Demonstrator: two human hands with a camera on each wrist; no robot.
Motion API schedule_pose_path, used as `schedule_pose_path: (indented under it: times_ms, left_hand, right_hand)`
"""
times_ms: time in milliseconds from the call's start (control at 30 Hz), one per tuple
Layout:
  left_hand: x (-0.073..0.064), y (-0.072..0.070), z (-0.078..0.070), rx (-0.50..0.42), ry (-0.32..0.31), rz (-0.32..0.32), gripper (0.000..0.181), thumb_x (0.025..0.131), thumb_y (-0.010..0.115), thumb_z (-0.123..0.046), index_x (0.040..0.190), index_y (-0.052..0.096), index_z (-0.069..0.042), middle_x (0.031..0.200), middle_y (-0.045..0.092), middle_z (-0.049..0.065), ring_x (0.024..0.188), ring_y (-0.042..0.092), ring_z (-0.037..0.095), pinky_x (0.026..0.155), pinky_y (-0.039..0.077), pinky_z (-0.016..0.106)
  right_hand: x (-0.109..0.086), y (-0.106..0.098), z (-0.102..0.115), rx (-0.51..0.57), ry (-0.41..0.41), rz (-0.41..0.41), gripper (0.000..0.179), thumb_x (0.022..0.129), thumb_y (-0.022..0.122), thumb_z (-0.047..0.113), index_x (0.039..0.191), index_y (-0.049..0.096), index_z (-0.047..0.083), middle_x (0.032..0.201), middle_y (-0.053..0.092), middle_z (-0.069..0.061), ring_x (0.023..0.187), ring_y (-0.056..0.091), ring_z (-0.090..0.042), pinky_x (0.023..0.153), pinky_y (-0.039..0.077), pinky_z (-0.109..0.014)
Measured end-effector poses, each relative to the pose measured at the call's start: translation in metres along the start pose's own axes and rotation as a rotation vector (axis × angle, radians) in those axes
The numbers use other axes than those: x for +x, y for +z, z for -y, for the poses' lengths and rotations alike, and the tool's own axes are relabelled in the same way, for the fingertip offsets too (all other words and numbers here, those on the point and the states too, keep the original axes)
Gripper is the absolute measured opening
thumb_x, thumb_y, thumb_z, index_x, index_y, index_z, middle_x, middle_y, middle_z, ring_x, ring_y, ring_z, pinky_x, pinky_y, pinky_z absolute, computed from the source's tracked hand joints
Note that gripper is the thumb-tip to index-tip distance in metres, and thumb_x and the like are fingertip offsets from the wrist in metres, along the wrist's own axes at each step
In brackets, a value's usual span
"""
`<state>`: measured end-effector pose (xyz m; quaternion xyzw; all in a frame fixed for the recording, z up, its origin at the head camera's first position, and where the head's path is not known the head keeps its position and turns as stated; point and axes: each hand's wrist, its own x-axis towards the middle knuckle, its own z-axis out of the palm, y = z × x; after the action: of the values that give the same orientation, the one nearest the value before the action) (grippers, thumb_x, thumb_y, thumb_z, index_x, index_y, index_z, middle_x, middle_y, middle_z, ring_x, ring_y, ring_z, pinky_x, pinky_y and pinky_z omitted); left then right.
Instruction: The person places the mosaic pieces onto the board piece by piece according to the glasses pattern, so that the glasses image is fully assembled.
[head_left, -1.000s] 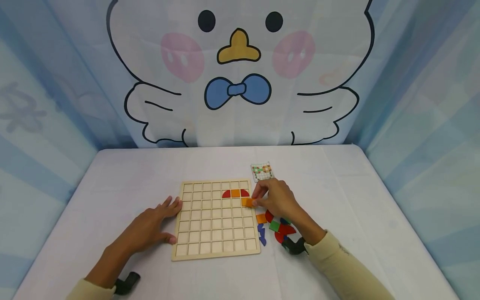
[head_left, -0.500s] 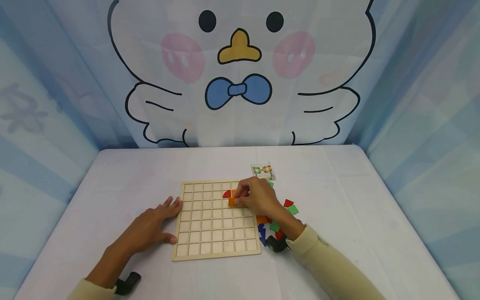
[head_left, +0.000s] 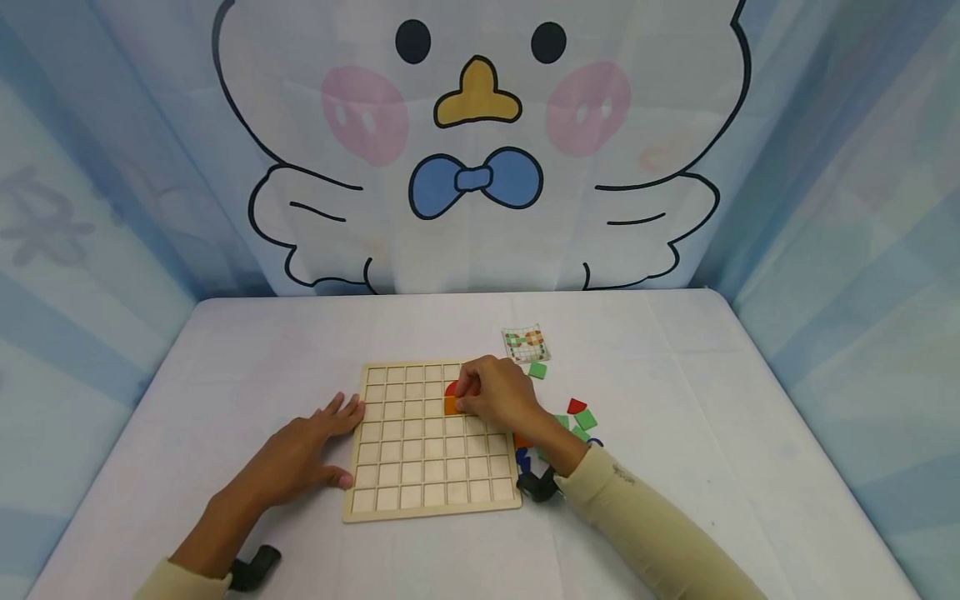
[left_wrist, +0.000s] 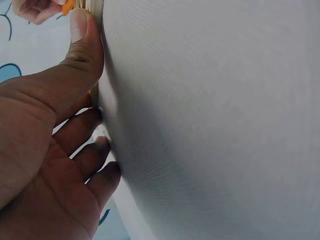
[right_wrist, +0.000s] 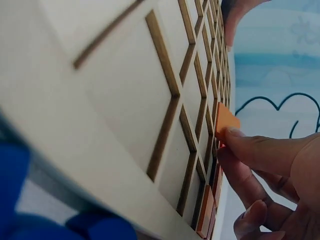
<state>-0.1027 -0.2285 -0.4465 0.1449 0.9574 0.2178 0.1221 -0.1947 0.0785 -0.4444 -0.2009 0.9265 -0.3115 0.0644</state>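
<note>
My right hand (head_left: 498,392) pinches an orange square tile (head_left: 450,406) between thumb and fingers, over the upper part of the wooden grid board (head_left: 427,515). In the right wrist view, the held tile (right_wrist: 226,121) stands tilted at the grid. A red rounded piece (head_left: 452,388) sits in the cell just beyond it. Another orange tile (right_wrist: 204,212) lies on the board closer to that camera. My left hand (head_left: 300,454) rests against the board's left edge, fingers extended and thumb (left_wrist: 82,42) touching the frame. My right hand hides the cells to its right.
A small printed pattern card (head_left: 527,342) lies behind the board's right corner, with a green tile (head_left: 537,370) in front of it. Right of the board are loose green squares (head_left: 585,419), a red piece (head_left: 577,407) and blue pieces (head_left: 522,460), partly behind my right forearm.
My right hand has moved left across the board with the orange tile, from its right edge to below the red rounded piece. The left hand has stayed in place.
</note>
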Motion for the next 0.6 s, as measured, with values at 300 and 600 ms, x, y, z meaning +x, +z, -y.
schedule_pose_path:
  times_ms: [300,600]
  left_hand:
    - [-0.001,0.002,0.0,-0.004,-0.007,-0.001,0.11,0.069,0.095,-0.037,0.162,0.043,-0.01,0.17,0.035,0.02,0.148,0.038,0.062,0.114,0.039,0.075]
    - [-0.002,0.0,0.0,0.004,-0.003,-0.004,0.109,0.07,0.095,-0.037,0.162,0.043,-0.01,0.169,0.035,0.021,0.147,0.039,0.063,0.114,0.039,0.074]
  right_hand:
    - [0.0,0.001,-0.002,-0.008,0.031,0.003,0.018,0.088,0.089,0.02,0.08,0.073,0.021,0.073,0.068,0.009,0.068,0.061,-0.01,0.059,0.049,-0.029]
    - [-0.012,-0.017,-0.011,0.011,0.116,-0.037,0.014,0.089,0.087,0.021,0.085,0.074,0.025,0.078,0.068,0.008,0.075,0.061,-0.013,0.063,0.047,-0.031]
